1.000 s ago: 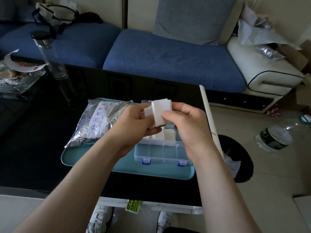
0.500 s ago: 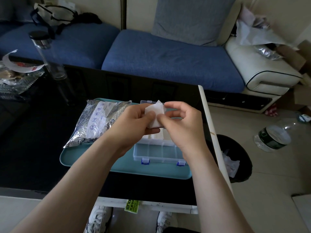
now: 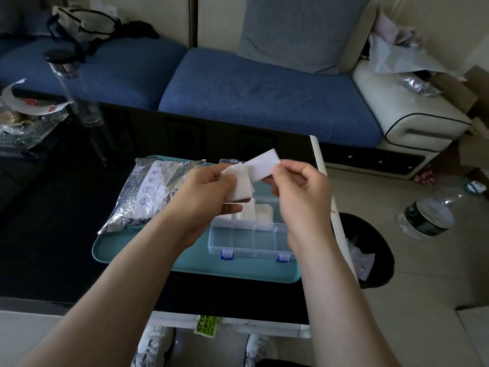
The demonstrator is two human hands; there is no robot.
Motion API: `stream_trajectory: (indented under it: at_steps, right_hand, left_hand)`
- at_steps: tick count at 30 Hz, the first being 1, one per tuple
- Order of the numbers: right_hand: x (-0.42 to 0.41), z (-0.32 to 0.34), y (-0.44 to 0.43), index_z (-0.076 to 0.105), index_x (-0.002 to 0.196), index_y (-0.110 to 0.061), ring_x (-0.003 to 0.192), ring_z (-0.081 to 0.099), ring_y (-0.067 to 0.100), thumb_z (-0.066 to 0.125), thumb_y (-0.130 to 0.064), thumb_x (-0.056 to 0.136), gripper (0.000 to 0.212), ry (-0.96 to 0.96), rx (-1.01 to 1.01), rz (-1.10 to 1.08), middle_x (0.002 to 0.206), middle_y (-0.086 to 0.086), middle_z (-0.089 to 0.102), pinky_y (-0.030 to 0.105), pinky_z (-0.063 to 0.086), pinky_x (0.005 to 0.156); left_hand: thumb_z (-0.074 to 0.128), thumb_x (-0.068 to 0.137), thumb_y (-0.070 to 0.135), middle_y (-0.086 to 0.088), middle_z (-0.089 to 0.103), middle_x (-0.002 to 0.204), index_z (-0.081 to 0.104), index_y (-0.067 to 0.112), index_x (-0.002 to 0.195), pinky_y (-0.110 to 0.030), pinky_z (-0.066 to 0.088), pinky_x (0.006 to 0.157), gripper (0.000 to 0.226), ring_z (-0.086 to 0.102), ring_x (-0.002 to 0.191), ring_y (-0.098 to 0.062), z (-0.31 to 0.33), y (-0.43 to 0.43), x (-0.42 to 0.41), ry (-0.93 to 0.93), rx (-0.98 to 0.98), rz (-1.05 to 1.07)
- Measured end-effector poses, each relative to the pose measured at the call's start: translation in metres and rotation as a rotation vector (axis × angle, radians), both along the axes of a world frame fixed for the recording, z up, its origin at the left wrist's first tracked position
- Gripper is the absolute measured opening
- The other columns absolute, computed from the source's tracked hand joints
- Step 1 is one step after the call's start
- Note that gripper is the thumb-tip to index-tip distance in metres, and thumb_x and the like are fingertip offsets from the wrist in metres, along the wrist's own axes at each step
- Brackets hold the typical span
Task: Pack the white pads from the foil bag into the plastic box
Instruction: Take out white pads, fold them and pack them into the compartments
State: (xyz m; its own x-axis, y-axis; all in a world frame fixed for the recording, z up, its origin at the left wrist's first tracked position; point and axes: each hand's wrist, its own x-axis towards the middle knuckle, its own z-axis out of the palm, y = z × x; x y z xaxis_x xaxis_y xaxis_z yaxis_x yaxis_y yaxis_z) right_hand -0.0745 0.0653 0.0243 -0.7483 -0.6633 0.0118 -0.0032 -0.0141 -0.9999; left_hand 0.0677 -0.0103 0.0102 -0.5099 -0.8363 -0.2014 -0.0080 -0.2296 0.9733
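Seemingly left hand (image 3: 203, 200), right hand (image 3: 304, 200) and pads (image 3: 239, 182) hide box (image 3: 251, 243)'s rear.

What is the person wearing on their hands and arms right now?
Nothing visible: left hand and right hand are bare, without gloves, rings or watch. The left forearm and right forearm show no sleeve up to the frame edge.

A single head-worn camera looks forward and down, near above the plastic box (image 3: 251, 242) at centre. The sofa (image 3: 264, 102) spans 10 to 2 o'clock, the floor (image 3: 423, 300) at 4.
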Motion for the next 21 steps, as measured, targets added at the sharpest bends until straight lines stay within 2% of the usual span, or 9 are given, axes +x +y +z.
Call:
stream_trajectory:
  at_steps: [3,7,10,16,19,21]
  right_hand:
    - [-0.006,0.001,-0.001,0.076,0.103,-0.021,0.084,0.072,0.003,0.067,-0.010,0.100,0.015,0.091,-0.072,-0.105,0.097,-0.003,0.078,0.016,0.053,0.071]
    - [-0.002,-0.001,0.002,0.079,0.105,-0.023,0.079,0.065,-0.002,0.066,-0.010,0.100,0.019,0.269,-0.052,0.103,0.093,-0.010,0.076,0.011,0.047,0.070]
    - [0.002,-0.009,0.000,0.079,0.109,-0.019,0.085,0.073,0.002,0.074,-0.013,0.097,0.015,0.385,0.020,0.196,0.094,-0.008,0.078,0.013,0.052,0.070]
    - [0.001,-0.016,0.000,0.081,0.103,-0.015,0.081,0.074,0.001,0.081,-0.012,0.091,0.012,0.495,0.056,0.190,0.090,-0.008,0.078,0.017,0.058,0.069]
    - [0.002,-0.016,0.001,0.081,0.100,-0.016,0.080,0.071,0.000,0.083,-0.012,0.089,0.012,0.615,0.037,0.164,0.090,-0.010,0.077,0.013,0.055,0.070]
    - [0.002,-0.016,0.001,0.079,0.107,-0.020,0.081,0.068,0.000,0.084,-0.018,0.089,0.019,0.671,0.065,0.137,0.093,-0.009,0.073,0.007,0.049,0.069]
  left_hand:
    - [0.044,0.109,0.007,-0.019,0.072,0.124,0.064,0.010,0.132,-0.034,0.064,0.076,0.031,0.078,0.099,-0.029,-0.003,-0.004,0.002,-0.037,0.044,0.047]
    - [0.037,0.106,-0.003,-0.025,0.066,0.128,0.057,0.000,0.133,-0.044,0.065,0.087,0.034,0.078,0.099,-0.035,-0.002,-0.002,0.002,0.000,0.101,0.020]
    - [0.032,0.102,-0.006,-0.027,0.066,0.127,0.061,-0.002,0.129,-0.045,0.064,0.089,0.041,0.076,0.103,-0.036,0.003,0.002,0.001,0.014,0.122,-0.043]
    - [0.030,0.097,-0.010,-0.024,0.070,0.127,0.061,-0.002,0.133,-0.052,0.056,0.104,0.049,0.072,0.115,-0.036,0.004,0.006,-0.002,0.039,0.115,-0.178]
    - [0.037,0.097,-0.013,-0.021,0.071,0.128,0.061,-0.002,0.133,-0.050,0.056,0.104,0.044,0.072,0.117,-0.033,0.002,0.006,-0.004,0.027,0.059,-0.208]
    - [0.041,0.099,-0.014,-0.020,0.071,0.126,0.060,0.003,0.133,-0.048,0.058,0.101,0.043,0.074,0.113,-0.030,0.001,0.007,-0.005,-0.002,0.016,-0.201]
